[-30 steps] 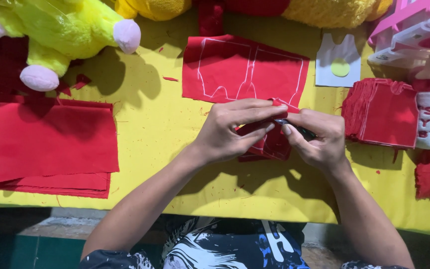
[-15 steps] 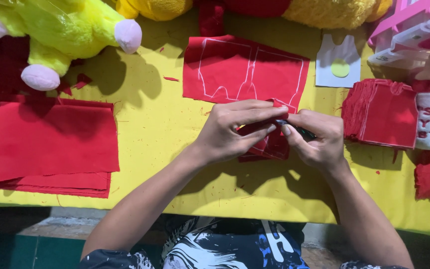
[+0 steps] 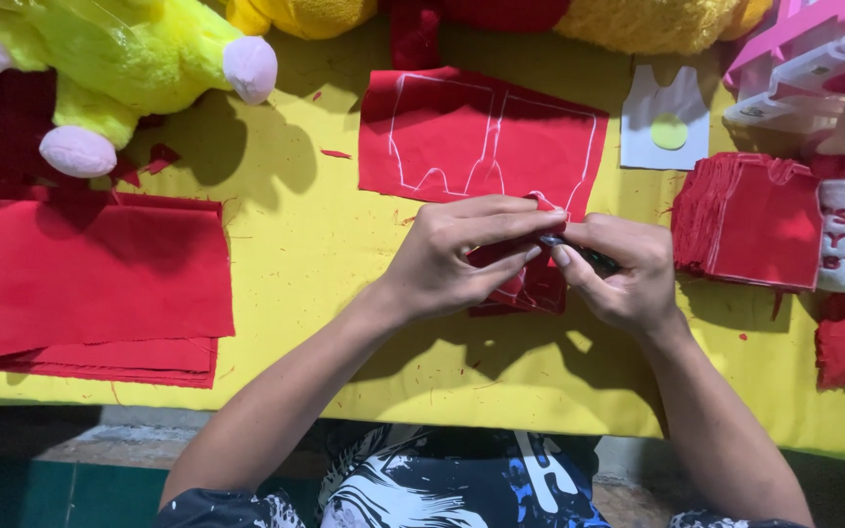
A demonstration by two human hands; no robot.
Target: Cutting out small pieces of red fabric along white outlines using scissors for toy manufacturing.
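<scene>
My left hand (image 3: 462, 249) pinches a small folded piece of red fabric (image 3: 530, 284) over the middle of the yellow table (image 3: 315, 244). My right hand (image 3: 623, 269) grips a dark slim tool (image 3: 589, 256) whose tip meets the same fabric piece; I cannot tell what kind of tool it is. Just beyond my hands lies a flat red cloth with white chalk outlines (image 3: 486, 137).
A stack of large red fabric sheets (image 3: 90, 279) lies at the left. A pile of small cut red pieces (image 3: 750, 220) sits at the right, next to a white paper template (image 3: 667, 127). Yellow plush toys (image 3: 119, 68) and pink plastic trays (image 3: 814, 49) line the far edge.
</scene>
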